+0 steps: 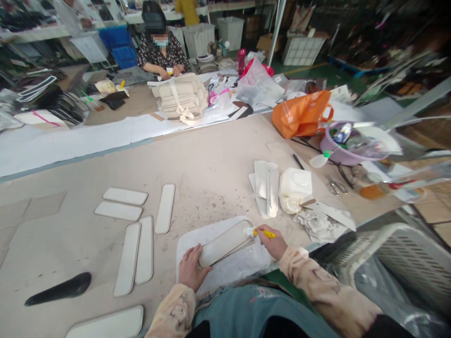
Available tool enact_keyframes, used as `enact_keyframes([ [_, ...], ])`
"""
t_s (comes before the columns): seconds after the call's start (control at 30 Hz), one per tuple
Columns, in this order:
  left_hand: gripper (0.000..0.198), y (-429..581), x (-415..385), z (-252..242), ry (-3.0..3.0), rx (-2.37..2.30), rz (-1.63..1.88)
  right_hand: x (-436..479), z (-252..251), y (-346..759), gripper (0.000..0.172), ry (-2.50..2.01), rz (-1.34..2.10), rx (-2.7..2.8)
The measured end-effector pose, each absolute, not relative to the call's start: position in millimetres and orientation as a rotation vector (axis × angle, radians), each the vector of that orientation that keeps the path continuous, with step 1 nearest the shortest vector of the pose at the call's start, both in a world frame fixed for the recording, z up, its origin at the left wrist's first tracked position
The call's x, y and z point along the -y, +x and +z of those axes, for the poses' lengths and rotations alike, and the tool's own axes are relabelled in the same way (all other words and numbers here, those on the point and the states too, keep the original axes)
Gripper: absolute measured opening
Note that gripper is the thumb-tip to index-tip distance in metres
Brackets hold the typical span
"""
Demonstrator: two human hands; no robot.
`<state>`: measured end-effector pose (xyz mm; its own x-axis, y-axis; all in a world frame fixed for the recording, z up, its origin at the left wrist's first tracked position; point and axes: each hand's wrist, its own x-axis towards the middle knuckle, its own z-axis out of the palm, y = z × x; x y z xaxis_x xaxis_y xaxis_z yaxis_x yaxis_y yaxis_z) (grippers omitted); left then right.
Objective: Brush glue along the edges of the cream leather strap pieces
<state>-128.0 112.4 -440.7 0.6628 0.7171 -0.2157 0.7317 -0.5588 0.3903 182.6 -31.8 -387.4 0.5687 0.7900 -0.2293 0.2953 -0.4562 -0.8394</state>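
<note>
A long pale panel [225,241] with rounded ends lies tilted on a white board [214,279] at the table's near edge, with other edges showing under it. My right hand [273,241] is closed round a yellow-handled brush [265,233], whose white bristles touch the panel's right end. With fingers spread, my left hand [193,267] presses on the panel's left end. Beyond the board, to the right, stands a white plastic container [296,188] beside a small stack of white strips [267,188].
Several loose pale panels [143,249] and a black tool [59,288] lie left. Scissors [336,186], crumpled paper [317,223], a purple basin [341,152] and an orange bag [299,115] are right. A plastic basket [394,249] stands near right. Across the table sits a masked person [162,51].
</note>
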Motion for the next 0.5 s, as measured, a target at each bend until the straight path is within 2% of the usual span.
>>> enact_keyframes([
  [0.37, 0.059, -127, -117, -443, 2.502, -1.118, -0.116, 23, -384, 168, 0.023, -1.858, 0.842, 0.717],
  [0.5, 0.060, -125, -121, -446, 2.546, -1.106, -0.192, 25, -382, 180, 0.020, -1.864, 0.745, 0.675],
])
